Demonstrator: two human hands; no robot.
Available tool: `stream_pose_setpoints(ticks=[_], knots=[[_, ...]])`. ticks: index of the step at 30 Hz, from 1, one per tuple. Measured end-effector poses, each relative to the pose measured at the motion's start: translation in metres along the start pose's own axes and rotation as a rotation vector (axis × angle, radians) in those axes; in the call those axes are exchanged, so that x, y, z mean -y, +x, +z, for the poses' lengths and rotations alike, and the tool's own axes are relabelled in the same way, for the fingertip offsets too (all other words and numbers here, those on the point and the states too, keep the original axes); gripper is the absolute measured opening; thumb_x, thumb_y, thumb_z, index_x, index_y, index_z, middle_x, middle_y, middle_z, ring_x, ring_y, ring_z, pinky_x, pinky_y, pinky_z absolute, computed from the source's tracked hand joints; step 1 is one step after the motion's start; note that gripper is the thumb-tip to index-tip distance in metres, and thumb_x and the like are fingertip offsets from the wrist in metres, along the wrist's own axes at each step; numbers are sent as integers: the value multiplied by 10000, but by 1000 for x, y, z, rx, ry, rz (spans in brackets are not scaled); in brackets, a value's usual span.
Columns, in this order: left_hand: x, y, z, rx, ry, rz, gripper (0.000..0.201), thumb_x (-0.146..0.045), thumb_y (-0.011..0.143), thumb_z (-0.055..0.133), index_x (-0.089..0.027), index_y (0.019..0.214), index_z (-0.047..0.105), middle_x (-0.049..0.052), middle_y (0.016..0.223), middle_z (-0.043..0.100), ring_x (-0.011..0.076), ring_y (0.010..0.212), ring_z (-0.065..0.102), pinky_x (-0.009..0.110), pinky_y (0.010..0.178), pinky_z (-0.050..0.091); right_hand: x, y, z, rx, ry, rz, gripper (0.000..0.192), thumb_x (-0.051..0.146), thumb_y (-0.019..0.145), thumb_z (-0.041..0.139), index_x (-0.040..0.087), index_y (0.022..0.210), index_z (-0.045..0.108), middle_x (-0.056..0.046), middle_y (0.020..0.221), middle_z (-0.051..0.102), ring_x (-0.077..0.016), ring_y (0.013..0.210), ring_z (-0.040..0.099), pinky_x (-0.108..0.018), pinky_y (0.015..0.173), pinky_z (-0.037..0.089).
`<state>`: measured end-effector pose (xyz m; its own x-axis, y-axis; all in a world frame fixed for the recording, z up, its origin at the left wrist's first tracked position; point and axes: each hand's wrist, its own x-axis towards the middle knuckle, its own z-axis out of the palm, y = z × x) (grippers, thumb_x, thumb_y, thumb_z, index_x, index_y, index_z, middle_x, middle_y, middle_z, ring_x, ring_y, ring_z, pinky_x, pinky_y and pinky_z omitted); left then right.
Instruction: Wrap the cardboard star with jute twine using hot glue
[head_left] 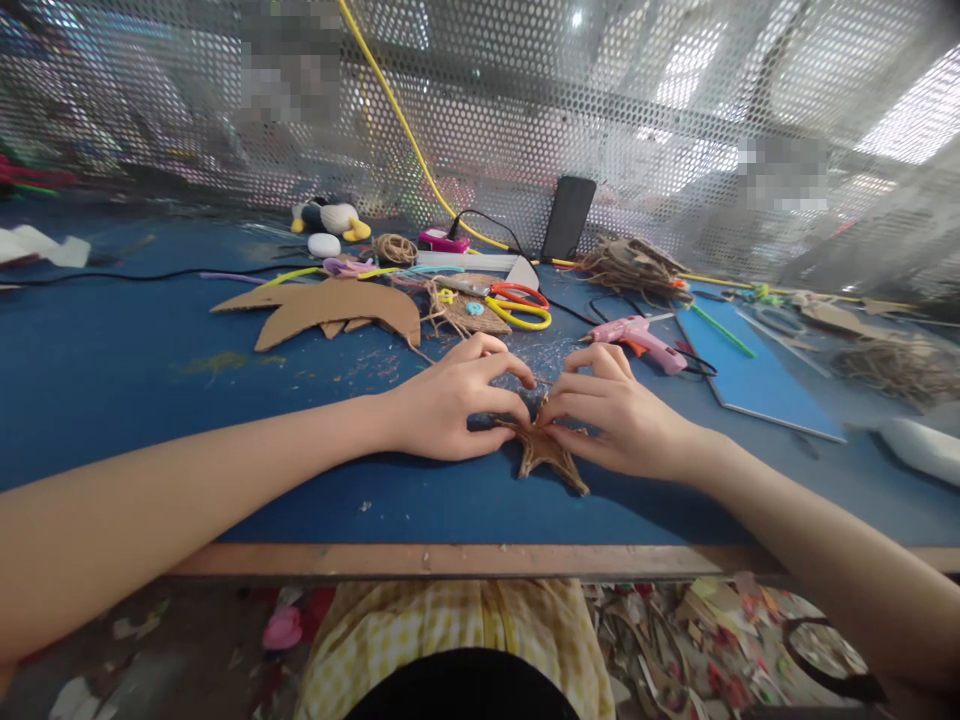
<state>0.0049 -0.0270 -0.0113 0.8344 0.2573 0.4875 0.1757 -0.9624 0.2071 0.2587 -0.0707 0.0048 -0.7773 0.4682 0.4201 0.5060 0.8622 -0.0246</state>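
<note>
On the blue table, head view:
Star: a small twine-wrapped star shape (546, 447) lies flat near the table's front edge, between the two hands.
Left hand: the left hand (450, 405) rests on the tabletop with its fingers curled, pinching the star's upper left point between thumb and fingertips.
Right hand: the right hand (619, 415) is likewise curled, its fingertips closed on the star's top point, meeting the left hand's fingers there.
Front edge: the wooden front edge (465, 560) of the blue table (112, 390) runs just below the star; both forearms cross it.
Open room: bare blue surface spreads to the left of the left forearm and below the star.
Behind the hands: a pink glue gun (637, 338) lies just beyond the right hand, scissors (517, 303) with red and yellow handles farther back, and a cardboard cutout (330, 310) to the left.
Right side: a blue sheet (757, 385) lies flat, near the right wrist.
Far edge: a perforated metal screen (675, 120) closes off the table's back.
</note>
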Motion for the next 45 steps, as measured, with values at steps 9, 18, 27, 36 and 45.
stream_pose_setpoints(ticks=[9, 18, 27, 36, 45], knots=[[0, 0, -1, 13, -4, -26, 148, -247, 903, 686, -198, 1028, 748, 109, 1257, 634, 304, 1219, 451, 505, 1111, 387, -10, -4, -4, 51, 137, 71, 157, 181, 947, 588, 217, 1061, 690, -50, 998, 728, -245, 1050, 487, -441, 975, 403], [1, 0, -1, 47, -2, -37, 135, -215, 909, 671, -244, 1004, 763, 93, 1290, 623, 307, 1236, 449, 521, 1115, 372, -14, -4, -2, 54, 111, 51, 125, 179, 936, 600, 228, 980, 707, -44, 985, 739, -248, 1073, 498, -453, 993, 384], [2, -1, -1, 35, -1, -43, 175, -190, 904, 665, -255, 1040, 754, 84, 1286, 622, 297, 1228, 449, 500, 1106, 384, -11, -3, -4, 67, 81, 36, 131, 173, 939, 601, 231, 961, 716, -50, 1003, 733, -257, 1082, 481, -475, 998, 369], [1, -1, -3, 70, 41, 21, 235, -187, 938, 616, -283, 1100, 756, 85, 1309, 603, 301, 1232, 435, 496, 1098, 386, -13, -4, -8, 93, 119, 13, 166, 182, 940, 592, 229, 1031, 723, -45, 1023, 739, -256, 1098, 483, -475, 1003, 364], [-3, -1, -4, 82, 70, 36, 226, -237, 954, 609, -278, 1125, 751, 97, 1311, 611, 311, 1215, 453, 513, 1097, 389, -22, -8, -10, 99, 125, 16, 235, 141, 920, 556, 222, 1079, 709, -66, 1095, 723, -264, 1128, 492, -490, 1024, 385]])
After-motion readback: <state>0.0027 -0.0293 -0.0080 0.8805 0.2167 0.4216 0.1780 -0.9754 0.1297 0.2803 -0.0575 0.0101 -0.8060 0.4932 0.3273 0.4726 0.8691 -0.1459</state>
